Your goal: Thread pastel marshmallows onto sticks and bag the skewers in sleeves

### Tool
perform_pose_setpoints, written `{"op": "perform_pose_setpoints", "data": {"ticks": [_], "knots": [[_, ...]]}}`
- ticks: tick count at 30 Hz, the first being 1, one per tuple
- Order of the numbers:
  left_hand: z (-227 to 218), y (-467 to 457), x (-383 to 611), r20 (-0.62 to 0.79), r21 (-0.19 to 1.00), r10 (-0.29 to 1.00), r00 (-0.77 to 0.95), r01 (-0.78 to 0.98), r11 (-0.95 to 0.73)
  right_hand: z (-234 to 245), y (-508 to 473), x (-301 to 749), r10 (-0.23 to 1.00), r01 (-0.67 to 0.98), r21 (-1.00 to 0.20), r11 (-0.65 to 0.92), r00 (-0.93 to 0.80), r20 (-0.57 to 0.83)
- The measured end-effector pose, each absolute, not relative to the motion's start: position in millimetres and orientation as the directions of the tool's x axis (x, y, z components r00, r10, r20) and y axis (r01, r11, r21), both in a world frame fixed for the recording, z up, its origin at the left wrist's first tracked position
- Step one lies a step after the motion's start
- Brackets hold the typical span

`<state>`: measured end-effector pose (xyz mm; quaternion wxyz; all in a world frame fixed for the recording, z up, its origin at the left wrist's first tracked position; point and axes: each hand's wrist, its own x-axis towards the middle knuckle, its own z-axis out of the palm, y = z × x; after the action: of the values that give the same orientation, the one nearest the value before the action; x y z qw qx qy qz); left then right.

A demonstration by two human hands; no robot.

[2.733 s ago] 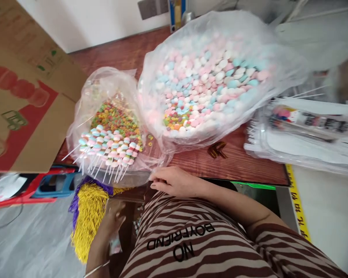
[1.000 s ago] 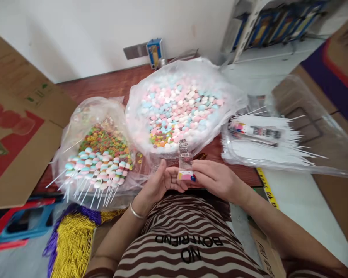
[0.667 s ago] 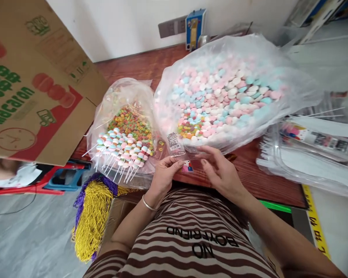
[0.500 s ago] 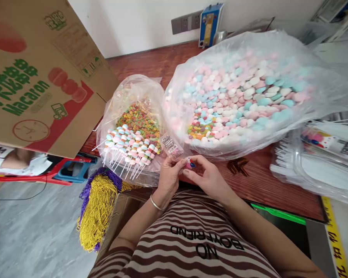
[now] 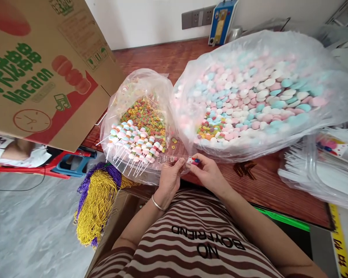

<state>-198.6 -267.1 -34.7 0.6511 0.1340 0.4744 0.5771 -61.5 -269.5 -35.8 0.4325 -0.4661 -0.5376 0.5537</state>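
Note:
Close to my body at the table's front edge, both hands pinch a small clear plastic packet with printed text and a colourful corner. My left hand is closed on it near the middle, a bangle on the wrist. My right hand pinches the red, blue and white corner between thumb and fingers. Just left and beyond lies a clear bag of small ring-shaped candies, with several candy skewers on white sticks lying on it. Whether anything is inside the packet I cannot tell.
A large clear bag of pastel candies lies at the back right. Bags of white sticks are at the right. A Macaron carton stands left. Gold and purple bead strands hang beside an open box. Brown pieces lie near my right hand.
The packet has tipped from standing up to lying nearly flat and seems stretched between my hands. Loose candy rings behind it now show. The whole view has shifted slightly.

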Motion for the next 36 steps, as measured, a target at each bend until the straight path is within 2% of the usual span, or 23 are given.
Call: {"op": "perform_pose_setpoints", "data": {"ticks": [6, 11, 16, 22, 25, 30, 33, 36], "knots": [[-39.1, -268.5, -195.3, -0.443, 0.715, 0.886, -0.139, -0.651, 0.255, -46.9, -267.1, -61.9, 0.992, 0.087, -0.995, -0.047, -0.115, -0.057], [-39.4, -270.0, -200.7, -0.462, 0.671, 0.887, 0.009, -0.650, 0.356, -42.1, -267.2, -56.7, 0.989, 0.154, -0.988, -0.005, -0.145, -0.027], [-40.6, -269.1, -199.2, -0.503, 0.687, 0.856, -0.122, -0.657, 0.310, -38.0, -266.5, -58.2, 0.990, 0.039, -0.999, -0.028, -0.137, -0.033], [-50.7, -265.6, -202.6, -0.495, 0.588, 0.869, 0.003, -0.736, 0.337, -35.4, -271.8, -52.6, 0.999, 0.006, -1.000, 0.026, -0.020, 0.026], [-48.8, -263.7, -205.9, -0.518, 0.533, 0.855, 0.001, -0.782, 0.323, -30.5, -279.4, -47.4, 0.991, 0.042, -0.991, 0.128, 0.024, 0.129], [-43.0, -264.7, -203.8, -0.528, 0.543, 0.849, 0.013, -0.763, 0.349, -25.7, -289.1, -49.3, 0.933, 0.174, -0.916, 0.361, -0.083, 0.351], [-45.1, -267.1, -202.0, -0.496, 0.572, 0.868, 0.024, -0.743, 0.348, -28.0, -290.2, -53.0, 0.918, 0.216, -0.895, 0.391, -0.161, 0.363], [-49.3, -269.3, -201.1, -0.462, 0.626, 0.886, -0.039, -0.722, 0.295, -30.4, -290.2, -55.0, 0.906, 0.227, -0.893, 0.389, -0.271, 0.326]]}}
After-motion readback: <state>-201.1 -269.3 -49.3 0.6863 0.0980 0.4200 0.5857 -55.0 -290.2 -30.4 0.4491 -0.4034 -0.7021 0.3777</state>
